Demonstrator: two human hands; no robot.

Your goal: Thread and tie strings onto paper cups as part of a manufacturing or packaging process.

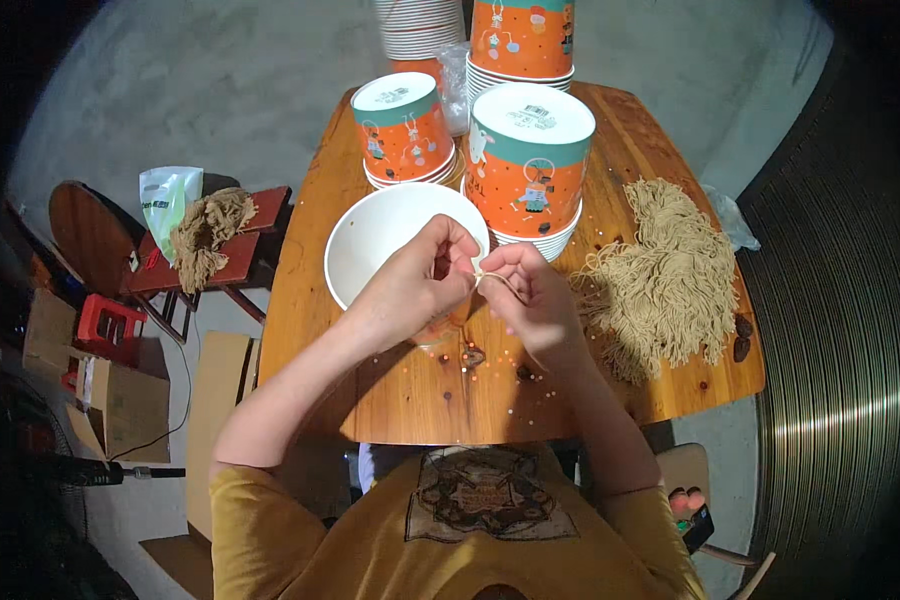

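Note:
Over the near rim of a white paper tub [355, 245], my left hand [420, 285] and my right hand [535, 300] meet with fingertips pinched. Between them runs a thin beige cord [492, 276], with a small pale spot where the fingertips come together; whether that is a knot or a bead is too small to tell. Part of the cord loops over my right fingers. The tub's open mouth faces up toward me, and my left hand hides some of its side. To the right lies a large heap of beige cords [670, 285] on the wooden table [400, 410].
Upturned orange and green paper tubs [530, 170] stand stacked behind my hands, with a shorter stack [402, 130] to their left. Small pale beads [510, 390] are scattered near the front edge. A red bench [260, 225] at the left bears another cord bundle [210, 235].

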